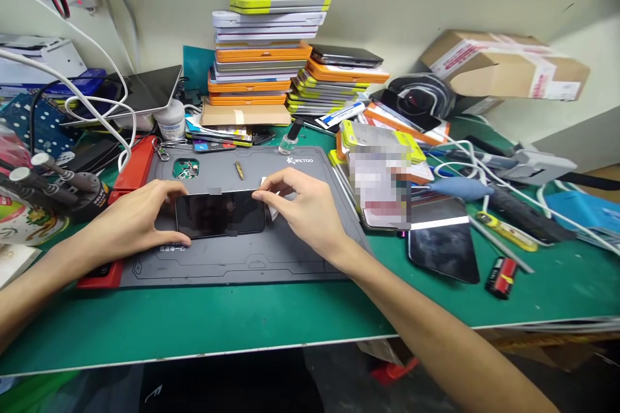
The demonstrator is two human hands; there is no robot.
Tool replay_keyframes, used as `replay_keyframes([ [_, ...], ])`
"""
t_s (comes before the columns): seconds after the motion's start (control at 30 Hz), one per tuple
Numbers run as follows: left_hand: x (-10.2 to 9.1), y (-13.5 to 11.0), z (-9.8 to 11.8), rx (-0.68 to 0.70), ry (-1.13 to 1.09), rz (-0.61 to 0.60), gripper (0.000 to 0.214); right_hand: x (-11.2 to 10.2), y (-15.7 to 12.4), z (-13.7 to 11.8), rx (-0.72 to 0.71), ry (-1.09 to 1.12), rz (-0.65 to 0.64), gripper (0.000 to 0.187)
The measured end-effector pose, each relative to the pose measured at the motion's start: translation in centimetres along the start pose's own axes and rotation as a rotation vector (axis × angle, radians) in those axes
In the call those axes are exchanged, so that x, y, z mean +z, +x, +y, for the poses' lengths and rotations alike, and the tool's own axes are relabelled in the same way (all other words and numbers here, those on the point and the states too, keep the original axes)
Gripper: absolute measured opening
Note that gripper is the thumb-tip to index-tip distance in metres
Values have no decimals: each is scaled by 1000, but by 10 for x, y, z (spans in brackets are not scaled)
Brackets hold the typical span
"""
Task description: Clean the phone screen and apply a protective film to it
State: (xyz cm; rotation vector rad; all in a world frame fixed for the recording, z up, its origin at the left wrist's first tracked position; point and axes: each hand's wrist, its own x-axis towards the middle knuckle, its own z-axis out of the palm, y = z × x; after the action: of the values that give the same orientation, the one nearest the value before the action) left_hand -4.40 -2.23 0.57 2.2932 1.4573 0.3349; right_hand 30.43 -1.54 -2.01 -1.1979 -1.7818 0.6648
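Observation:
A black smartphone (220, 214) lies sideways, screen up, over the grey work mat (203, 263). My left hand (130, 219) grips its left end, thumb along the near edge and fingers at the far edge. At the far right corner of the phone, my right hand (305, 210) pinches with thumb and forefinger; whether a thin film is in that pinch I cannot tell. A small white piece (272, 211) shows partly behind the right hand. Farther back on the mat lie a brass-coloured bit (239, 170) and a recess with small screws and parts (186, 168).
Behind the mat stand a glass bottle (289, 139) and tall stacks of flat boxes (261, 71). Screwdrivers in a holder (72, 190) crowd the left. To the right lie a dark tablet-like panel (442, 242), a yellow cutter (508, 232) and a red-black battery (502, 277).

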Motion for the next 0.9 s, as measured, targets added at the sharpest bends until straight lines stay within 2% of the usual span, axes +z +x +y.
replay_keyframes([
  [0.27,2,1,-2,13,17,9,112,1,-1,-3,101,80,28,32],
  [0.4,2,2,-1,9,14,2,112,-1,0,-5,191,185,1,29],
  [0.53,2,2,1,-3,-5,-11,117,-7,1,-5,242,197,-70,24],
  [0.9,2,4,3,-16,-35,-20,115,-6,2,-3,280,186,-59,13],
])
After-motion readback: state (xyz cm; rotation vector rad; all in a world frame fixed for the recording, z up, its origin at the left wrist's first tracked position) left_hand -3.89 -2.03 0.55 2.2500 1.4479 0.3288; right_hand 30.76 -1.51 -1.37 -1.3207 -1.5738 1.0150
